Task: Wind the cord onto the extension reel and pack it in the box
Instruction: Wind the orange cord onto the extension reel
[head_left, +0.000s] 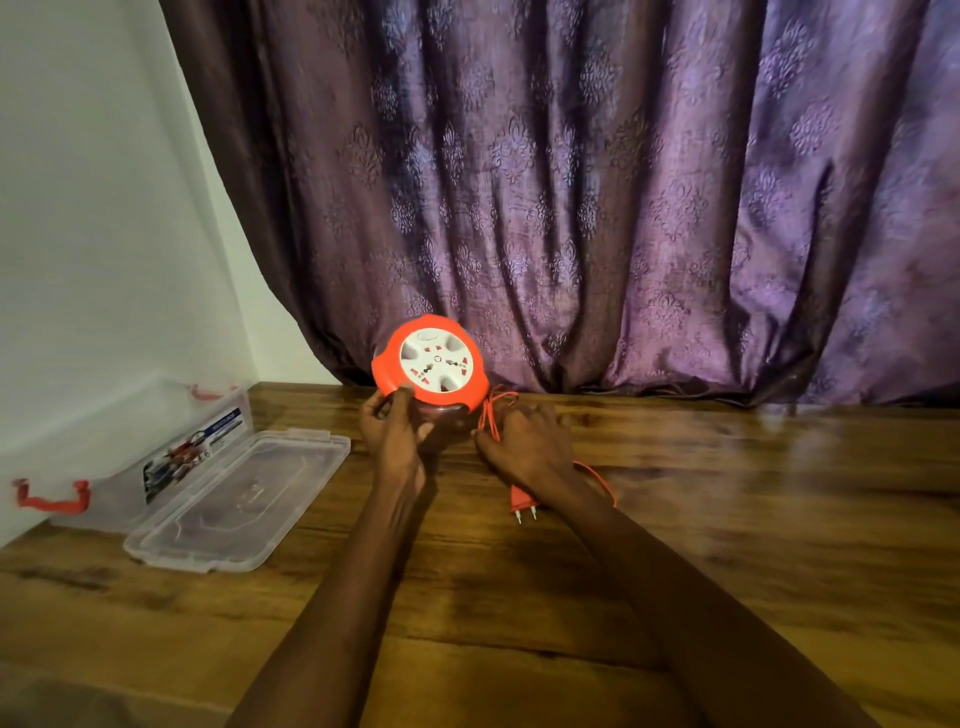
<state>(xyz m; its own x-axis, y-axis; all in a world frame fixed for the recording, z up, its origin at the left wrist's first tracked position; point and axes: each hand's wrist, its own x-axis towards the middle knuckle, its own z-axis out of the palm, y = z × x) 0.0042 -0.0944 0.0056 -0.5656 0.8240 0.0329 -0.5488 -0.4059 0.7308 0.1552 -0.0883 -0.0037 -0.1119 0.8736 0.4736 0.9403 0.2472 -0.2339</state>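
Near the tabletop's (675, 519) far edge, my left hand (395, 423) is gripping the reel (434, 361) tilted up, so my right hand (524, 444), pinching the cord (493, 410), is feeding it w/o snags.

Purple patterned curtain (597, 197) (hanging in folds) behind wooden table (727, 519), white wall (93, 208) at left

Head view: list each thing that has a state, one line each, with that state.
extension reel: tilted up on edge, sockets facing the camera
cord: partly unwound, loose on the table
plug: lying free, unplugged
box: open
lid: off, flat beside the box
left hand: gripping the reel
right hand: holding the cord
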